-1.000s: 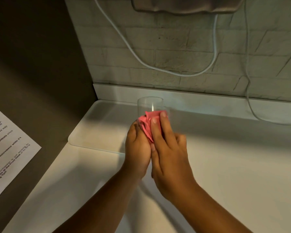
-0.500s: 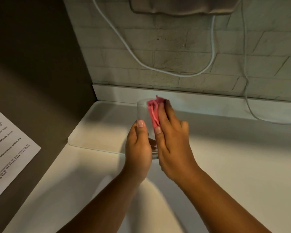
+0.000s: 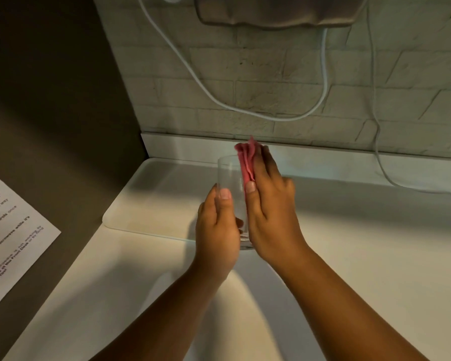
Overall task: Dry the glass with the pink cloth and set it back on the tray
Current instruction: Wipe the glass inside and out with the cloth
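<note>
Tabletop point(image 3: 349, 256) white, tray point(image 3: 151, 204) at its back left corner. Your left hand point(image 3: 216, 230) clasps the glass point(image 3: 229, 178) low, holding it above the tray's near edge. Your right hand point(image 3: 268, 212), grip pinching the pink cloth point(image 3: 246, 162), has slid up from the middle to the rim. Drying continues; not yet set down.

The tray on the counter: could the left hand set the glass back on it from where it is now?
Probably yes. The left hand grips the glass right at the near edge of the tray, whose surface looks bare. Only the right hand, pressing the pink cloth against the glass, would need to let go.
</note>
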